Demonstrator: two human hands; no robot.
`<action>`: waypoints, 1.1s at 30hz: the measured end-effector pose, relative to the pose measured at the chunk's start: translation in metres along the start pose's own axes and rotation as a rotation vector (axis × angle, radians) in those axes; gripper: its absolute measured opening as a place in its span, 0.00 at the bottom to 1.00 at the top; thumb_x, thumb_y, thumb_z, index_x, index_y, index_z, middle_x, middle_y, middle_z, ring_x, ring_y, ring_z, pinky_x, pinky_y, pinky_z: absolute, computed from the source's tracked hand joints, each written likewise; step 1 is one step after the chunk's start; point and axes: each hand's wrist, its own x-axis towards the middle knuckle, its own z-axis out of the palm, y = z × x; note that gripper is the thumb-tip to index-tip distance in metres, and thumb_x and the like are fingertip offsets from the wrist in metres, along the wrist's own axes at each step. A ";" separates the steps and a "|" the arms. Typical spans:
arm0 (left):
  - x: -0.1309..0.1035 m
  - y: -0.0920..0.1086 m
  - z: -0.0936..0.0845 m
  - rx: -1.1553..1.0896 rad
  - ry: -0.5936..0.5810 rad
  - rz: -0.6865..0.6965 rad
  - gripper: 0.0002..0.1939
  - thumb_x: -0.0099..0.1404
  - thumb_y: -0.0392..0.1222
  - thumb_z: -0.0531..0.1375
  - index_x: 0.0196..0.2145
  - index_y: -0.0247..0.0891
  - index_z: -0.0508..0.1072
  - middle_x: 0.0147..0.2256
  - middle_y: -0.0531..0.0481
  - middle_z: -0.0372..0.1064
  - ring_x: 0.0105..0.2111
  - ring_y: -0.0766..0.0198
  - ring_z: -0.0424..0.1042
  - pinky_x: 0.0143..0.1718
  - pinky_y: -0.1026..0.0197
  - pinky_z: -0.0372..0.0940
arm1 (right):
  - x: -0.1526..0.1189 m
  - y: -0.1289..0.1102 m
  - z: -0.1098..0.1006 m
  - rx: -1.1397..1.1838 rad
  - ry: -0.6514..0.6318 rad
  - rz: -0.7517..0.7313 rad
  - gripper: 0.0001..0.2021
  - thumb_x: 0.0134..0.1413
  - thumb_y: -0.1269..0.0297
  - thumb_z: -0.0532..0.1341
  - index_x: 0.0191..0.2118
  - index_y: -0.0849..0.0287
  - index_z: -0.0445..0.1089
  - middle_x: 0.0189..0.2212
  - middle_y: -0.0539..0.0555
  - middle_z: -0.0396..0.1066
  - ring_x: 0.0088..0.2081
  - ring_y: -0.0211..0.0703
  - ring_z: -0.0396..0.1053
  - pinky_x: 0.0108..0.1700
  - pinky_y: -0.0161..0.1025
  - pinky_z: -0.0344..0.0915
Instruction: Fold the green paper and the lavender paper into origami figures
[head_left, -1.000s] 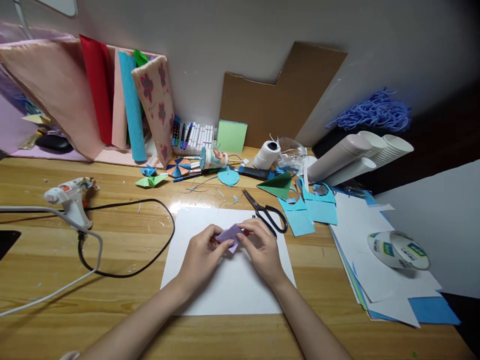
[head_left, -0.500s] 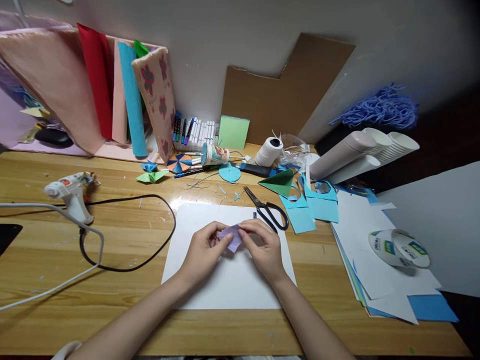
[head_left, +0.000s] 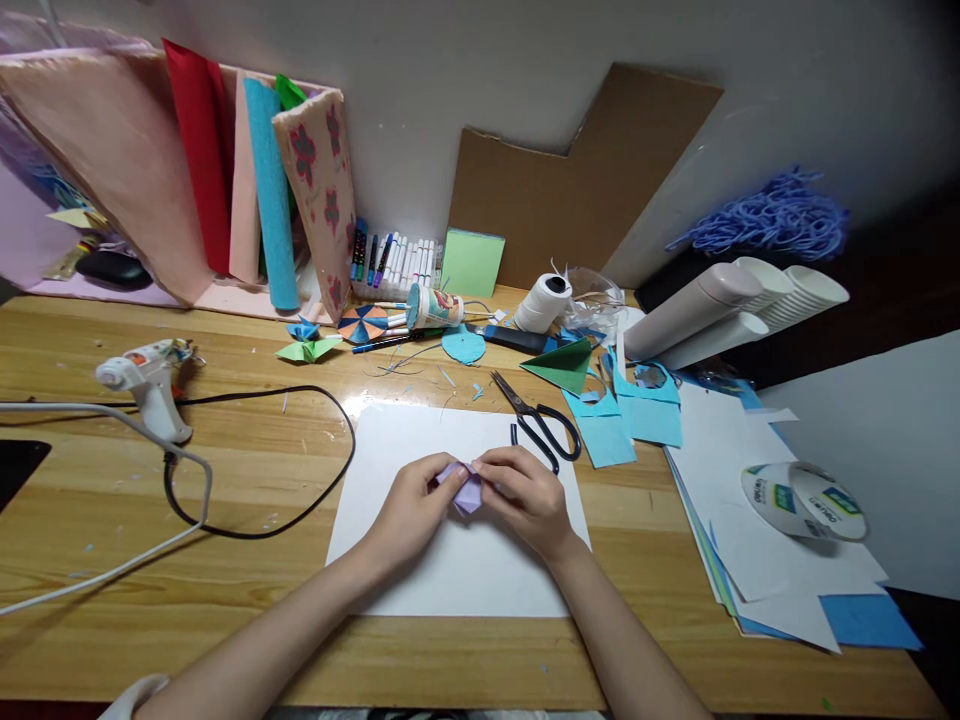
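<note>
Between my two hands is a small folded piece of purple paper [head_left: 468, 494], held above a white sheet [head_left: 397, 585] that lies on the wooden table. My left hand [head_left: 420, 505] pinches its left side, thumb on top. The fingers of my right hand [head_left: 529, 497] close on its upper right edge. Part of the paper is hidden behind my fingers. Black-handled scissors [head_left: 536, 420] rest just beyond my right hand, their handles overlapping the sheet's corner.
To the left stands a glue gun [head_left: 146, 385] with a looping black cable [head_left: 300, 520]. Blue paper cut-outs [head_left: 609, 435], a green folded paper [head_left: 561, 365] and a thread spool [head_left: 543, 303] lie behind. A tape roll [head_left: 802, 500] sits on stacked paper at right.
The purple paper has tilted and shows a more folded shape. My right fingers have shifted to its top edge, with the hand turned inward. The camera view has moved slightly.
</note>
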 end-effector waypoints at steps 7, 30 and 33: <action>0.002 -0.003 -0.002 -0.058 -0.084 -0.032 0.14 0.64 0.47 0.51 0.26 0.35 0.64 0.25 0.54 0.58 0.28 0.66 0.58 0.30 0.65 0.53 | -0.001 0.004 -0.004 -0.077 -0.095 -0.138 0.11 0.52 0.75 0.58 0.42 0.60 0.68 0.33 0.60 0.70 0.35 0.43 0.68 0.34 0.39 0.69; -0.002 0.018 -0.011 0.275 -0.020 0.216 0.11 0.65 0.42 0.51 0.31 0.36 0.71 0.29 0.48 0.68 0.31 0.64 0.65 0.35 0.63 0.57 | -0.003 -0.003 0.003 0.305 0.121 0.433 0.09 0.52 0.68 0.61 0.40 0.54 0.71 0.35 0.53 0.73 0.36 0.41 0.72 0.34 0.36 0.71; -0.002 0.017 -0.012 0.351 0.008 0.246 0.11 0.65 0.41 0.51 0.32 0.36 0.72 0.29 0.48 0.69 0.30 0.64 0.65 0.34 0.63 0.57 | -0.001 -0.004 0.006 0.445 0.116 0.618 0.04 0.50 0.65 0.63 0.33 0.57 0.72 0.29 0.51 0.72 0.30 0.39 0.71 0.29 0.33 0.69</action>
